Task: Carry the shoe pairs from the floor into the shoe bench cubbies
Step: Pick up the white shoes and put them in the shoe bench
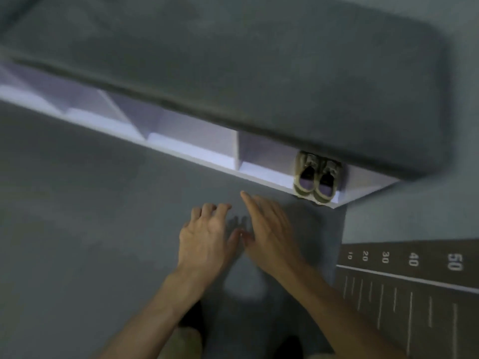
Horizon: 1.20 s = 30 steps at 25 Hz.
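Sitting shoes: the shoe pair (316, 177), olive with pale insoles, stands side by side in the rightmost cubby (261, 161), toes in and heels out. The heels seem to reach the front lip or just past it (the blur makes the edge hard to read).
Cubby fill: the pair is against the right wall of that cubby, and the space to its left is bare. The other cubbies (191, 143) further left show no shoes.
Shoe bench: the shoe bench (178, 151) is white, with a grey cushion (233, 63) on top that overhangs the openings.
Left hand: the left hand (204, 237) hovers over the floor just short of the bench, fingers loosely curled and gripping nothing.
Right hand: the right hand (269, 229) is beside it, fingers stretched flat toward the bench, also empty and clear of the shoes.
Floor: the grey floor (77, 203) shows no other shoes in this view. A dark mat with numbered marks (414, 294) lies to the right.
Step in hand: this pair looks placed, with both hands free.
Next move: probably a short push on the heels to seat the pair deeper. Then the person must turn to find the next pair, which is out of view, and lift both shoes together.
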### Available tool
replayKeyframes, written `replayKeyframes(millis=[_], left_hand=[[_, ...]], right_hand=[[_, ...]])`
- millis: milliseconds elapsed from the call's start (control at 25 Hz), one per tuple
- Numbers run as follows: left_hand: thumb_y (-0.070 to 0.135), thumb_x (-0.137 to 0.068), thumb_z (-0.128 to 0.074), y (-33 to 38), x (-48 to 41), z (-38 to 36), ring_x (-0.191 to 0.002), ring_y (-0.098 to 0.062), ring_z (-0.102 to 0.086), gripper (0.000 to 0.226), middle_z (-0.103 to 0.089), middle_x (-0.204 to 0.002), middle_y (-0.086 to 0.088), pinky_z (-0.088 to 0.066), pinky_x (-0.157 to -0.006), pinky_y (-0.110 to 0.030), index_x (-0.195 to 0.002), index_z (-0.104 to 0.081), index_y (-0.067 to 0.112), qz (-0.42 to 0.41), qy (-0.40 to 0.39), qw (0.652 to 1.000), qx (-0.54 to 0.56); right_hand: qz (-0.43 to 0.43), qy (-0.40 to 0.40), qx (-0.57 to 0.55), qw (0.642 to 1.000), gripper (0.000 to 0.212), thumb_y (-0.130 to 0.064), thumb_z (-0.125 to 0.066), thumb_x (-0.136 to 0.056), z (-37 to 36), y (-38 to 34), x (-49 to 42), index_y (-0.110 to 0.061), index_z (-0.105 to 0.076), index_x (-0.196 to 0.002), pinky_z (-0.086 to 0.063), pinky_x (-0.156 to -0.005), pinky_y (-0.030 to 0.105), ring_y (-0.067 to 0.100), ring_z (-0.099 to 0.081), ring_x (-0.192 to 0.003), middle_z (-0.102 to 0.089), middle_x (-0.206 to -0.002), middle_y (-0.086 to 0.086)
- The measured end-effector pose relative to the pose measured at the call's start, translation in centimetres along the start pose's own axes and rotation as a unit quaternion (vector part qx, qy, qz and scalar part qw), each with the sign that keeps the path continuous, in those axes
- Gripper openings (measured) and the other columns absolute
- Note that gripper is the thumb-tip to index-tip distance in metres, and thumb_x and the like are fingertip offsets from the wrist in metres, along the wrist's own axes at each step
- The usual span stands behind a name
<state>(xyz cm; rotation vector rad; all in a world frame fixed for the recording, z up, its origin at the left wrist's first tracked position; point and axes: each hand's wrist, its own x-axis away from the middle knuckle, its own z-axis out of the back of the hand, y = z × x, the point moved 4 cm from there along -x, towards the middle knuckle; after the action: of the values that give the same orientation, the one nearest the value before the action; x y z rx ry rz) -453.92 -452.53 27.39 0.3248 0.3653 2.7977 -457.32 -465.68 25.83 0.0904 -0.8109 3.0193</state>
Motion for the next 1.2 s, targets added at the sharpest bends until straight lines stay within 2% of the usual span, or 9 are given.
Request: replayKeyframes(millis=[200,320,400,560,800,920,1040,1200], left_hand=[[0.053,-0.086,-0.061,-6.5,10.7,21.8,-0.119,-0.022,-0.047,0.054,-0.053,-0.131,0.000,-0.046,-0.092,-0.038,-0.133,-0.052,0.029,0.131,0.072,0.988,0.024],[0.053,-0.085,-0.060,-12.2,16.7,30.9,-0.120,-0.019,-0.045,0.051,-0.051,-0.131,0.004,-0.046,-0.091,-0.036,-0.131,-0.052,0.031,0.208,0.145,0.964,0.076],[0.052,-0.085,-0.061,-16.7,20.1,35.8,-0.118,-0.018,-0.047,0.049,-0.053,-0.129,0.004,-0.048,-0.088,-0.036,-0.129,-0.054,0.031,0.249,0.194,0.944,0.094],[0.040,-0.080,-0.071,-26.9,24.4,44.2,-0.109,-0.028,-0.057,0.044,-0.062,-0.117,-0.006,-0.052,-0.080,-0.042,-0.118,-0.066,0.019,0.295,0.312,0.898,0.098],[0.037,-0.078,-0.074,-41.4,27.0,52.3,-0.102,-0.029,-0.059,0.043,-0.064,-0.111,-0.006,-0.052,-0.075,-0.042,-0.115,-0.067,0.017,0.364,0.362,0.855,0.076],[0.042,-0.082,-0.068,-49.4,25.1,54.7,-0.108,-0.024,-0.054,0.045,-0.062,-0.117,0.000,-0.050,-0.078,-0.038,-0.122,-0.062,0.021,0.382,0.357,0.851,0.055],[0.049,-0.085,-0.062,-58.1,20.8,57.8,-0.115,-0.016,-0.047,0.047,-0.057,-0.125,0.009,-0.045,-0.083,-0.031,-0.127,-0.056,0.029,0.409,0.350,0.841,0.051],[0.052,-0.086,-0.059,-69.5,14.8,64.3,-0.119,-0.013,-0.046,0.047,-0.055,-0.127,0.011,-0.047,-0.086,-0.032,-0.128,-0.054,0.032,0.435,0.357,0.825,0.054]], right_hand=[[0.121,-0.056,-0.017,0.991,0.071,-0.028,-0.068,-0.087,11.6,-21.3,0.3,-0.015,-0.035,-0.148,-0.041,-0.104,0.036,0.021,-0.050,-0.124,-0.054,-0.136,0.006],[0.191,-0.096,-0.020,0.977,0.071,-0.028,-0.067,-0.086,14.6,-34.0,-1.1,-0.017,-0.035,-0.148,-0.041,-0.104,0.039,0.023,-0.048,-0.125,-0.052,-0.136,0.005],[0.228,-0.094,-0.028,0.969,0.071,-0.028,-0.068,-0.084,14.9,-41.7,-2.5,-0.017,-0.038,-0.147,-0.041,-0.104,0.040,0.023,-0.047,-0.127,-0.052,-0.137,0.004],[0.301,-0.101,-0.016,0.948,0.067,-0.028,-0.069,-0.084,12.7,-55.9,-5.5,-0.020,-0.042,-0.145,-0.037,-0.108,0.042,0.023,-0.044,-0.133,-0.050,-0.142,0.003],[0.375,-0.094,-0.013,0.922,0.056,-0.031,-0.067,-0.085,7.9,-72.6,-11.4,-0.020,-0.050,-0.138,-0.041,-0.104,0.041,0.022,-0.047,-0.128,-0.052,-0.138,0.002],[0.396,-0.109,-0.031,0.911,0.052,-0.033,-0.064,-0.087,4.0,-79.2,-16.7,-0.023,-0.051,-0.136,-0.039,-0.105,0.039,0.019,-0.045,-0.129,-0.050,-0.140,-0.001],[0.422,-0.094,-0.059,0.900,0.050,-0.032,-0.066,-0.085,0.3,-85.9,-23.9,-0.022,-0.054,-0.133,-0.044,-0.100,0.041,0.020,-0.050,-0.123,-0.054,-0.135,0.000],[0.434,-0.124,-0.074,0.889,0.051,-0.032,-0.067,-0.084,-4.0,-96.7,-34.5,-0.020,-0.056,-0.133,-0.042,-0.104,0.040,0.022,-0.050,-0.126,-0.055,-0.136,0.005]])
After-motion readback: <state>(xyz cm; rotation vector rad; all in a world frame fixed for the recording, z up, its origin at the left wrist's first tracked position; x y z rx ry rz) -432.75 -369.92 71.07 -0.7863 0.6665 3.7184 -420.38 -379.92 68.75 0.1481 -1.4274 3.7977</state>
